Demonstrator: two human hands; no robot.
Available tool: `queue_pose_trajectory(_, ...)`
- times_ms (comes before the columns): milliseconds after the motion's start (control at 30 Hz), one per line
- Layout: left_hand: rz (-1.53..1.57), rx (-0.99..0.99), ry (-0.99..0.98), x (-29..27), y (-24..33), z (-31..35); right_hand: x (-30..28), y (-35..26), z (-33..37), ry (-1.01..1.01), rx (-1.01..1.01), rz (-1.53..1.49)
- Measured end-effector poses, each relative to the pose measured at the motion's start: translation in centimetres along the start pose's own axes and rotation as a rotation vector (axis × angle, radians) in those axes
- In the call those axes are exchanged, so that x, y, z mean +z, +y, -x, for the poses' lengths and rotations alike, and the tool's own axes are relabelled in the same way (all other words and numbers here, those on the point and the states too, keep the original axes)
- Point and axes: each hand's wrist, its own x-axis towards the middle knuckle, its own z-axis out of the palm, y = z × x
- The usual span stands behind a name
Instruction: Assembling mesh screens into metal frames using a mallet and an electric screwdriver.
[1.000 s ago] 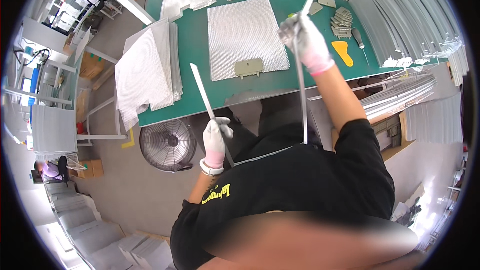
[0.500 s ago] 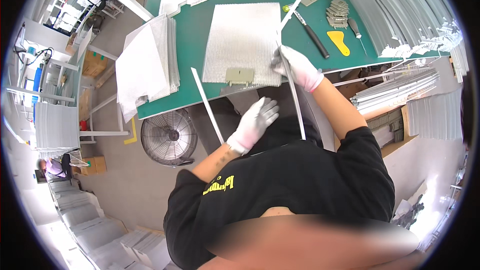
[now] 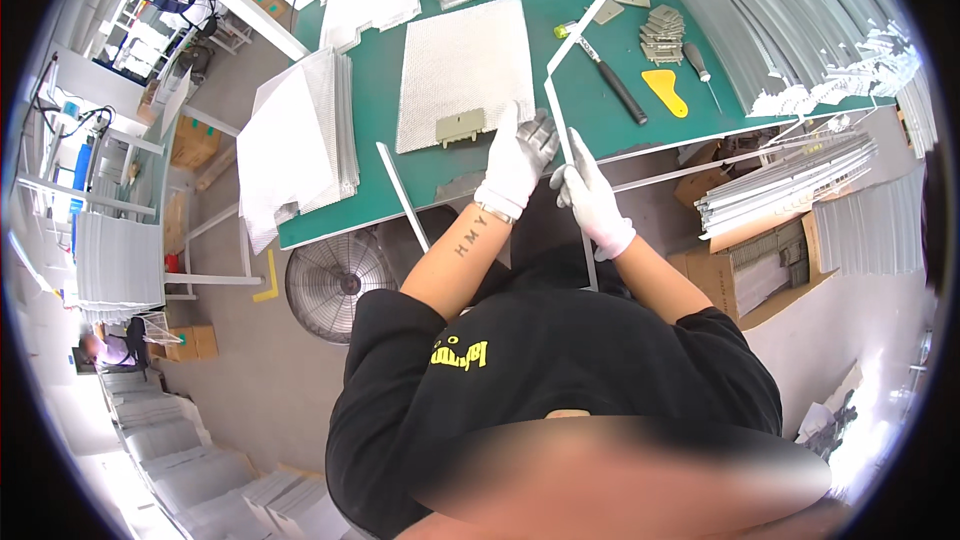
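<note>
My right hand (image 3: 592,202), in a white glove with grey fingertips, is closed around a thin white strip (image 3: 557,118) near the table's front edge. The strip bends at an angle beyond the hand and continues away to the far right; its near end runs down toward my body. Beside it, my left hand (image 3: 514,158), gloved alike, is raised with thumb and fingers apart, close to the strip; I cannot tell whether the fingertips touch it. Left of the strip lies a whitish ribbed sheet (image 3: 465,60), with a grey-green plastic plate (image 3: 460,126) at its near edge.
Another white strip (image 3: 402,195) juts over the table's front edge. Stacked sheets (image 3: 300,140) stand left. A hammer (image 3: 622,93), yellow scraper (image 3: 664,92), screwdriver (image 3: 699,64) and stacked plastic plates (image 3: 663,37) lie right. A floor fan (image 3: 345,285) stands below the table.
My left hand has risen up and right, next to the strip. My right hand has moved toward me along the strip. A gap has opened between strip and sheet, which sits slightly turned.
</note>
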Motion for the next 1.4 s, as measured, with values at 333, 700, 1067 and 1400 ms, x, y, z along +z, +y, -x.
queue_pose_trajectory(333,-0.133,0.207,-0.186,-0.2,-1.7,-4.6,0.3,-0.8,-1.3,-0.011,0.078,-0.171)
queue_pose_trajectory(700,-0.136,0.232,-0.139,-0.4,-1.5,-3.2,-1.7,-3.5,-5.3,-0.125,0.120,0.075)
queue_pose_trajectory(1067,-1.591,1.034,0.264,-6.4,12.0,8.9,-2.5,-2.6,-14.3,-0.287,0.301,-0.170)
queue_pose_trajectory(1400,-0.740,0.570,-0.229,-5.6,15.4,9.5,-1.8,-4.4,-10.8,-0.271,0.154,-0.138)
